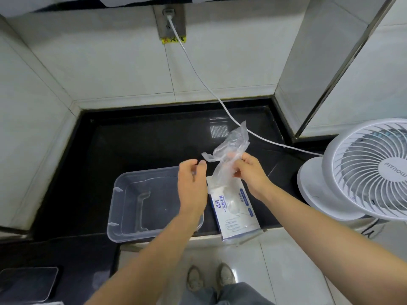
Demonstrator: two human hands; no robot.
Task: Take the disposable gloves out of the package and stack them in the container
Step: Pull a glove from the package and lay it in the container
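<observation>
Clear disposable glove (231, 146): crumpled, up in the air just above the far end of the package (236, 213), lower end trailing down toward the package mouth. Cannot tell whether fully free of the pack or whether a second glove is clinging to it.

Right hand (248, 170): pinching the glove around mid-length, fingers curled on the film.
Left hand (191, 179): fingers loosely curled, gripping nothing visible, fingertips just beside the glove's loose left flap. Contact with the flap unclear.

Package: white-and-blue glove pack lying flat on the bench (143, 139), just right of the container (114, 208), near end poking over the bench's front edge. Looks still well filled, count not readable.

Container: clear plastic tub, left of the package, left forearm crossing its right side. No gloves visible inside, only the moulded ridge in the floor; clear film on clear plastic is hard to spot, though.

Progress, as a judgement: very early. Looks like the first glove out, none stacked. Left to do: flatten this one, probably with both hands, lay it in the tub, then repeat for the rest of the pack. Main nuisance: thin film staying crumpled or sticking to fingers, so a neat stack needs a smoothing step each time.

Surroundings: white desk fan (372, 170) at the right end of the bench, white cable (198, 75) running from the wall socket (169, 20) across the bench behind the glove toward the fan. Tiled walls around, dark tray (28, 282) at lower left, shoes (224, 276) on the floor below.
</observation>
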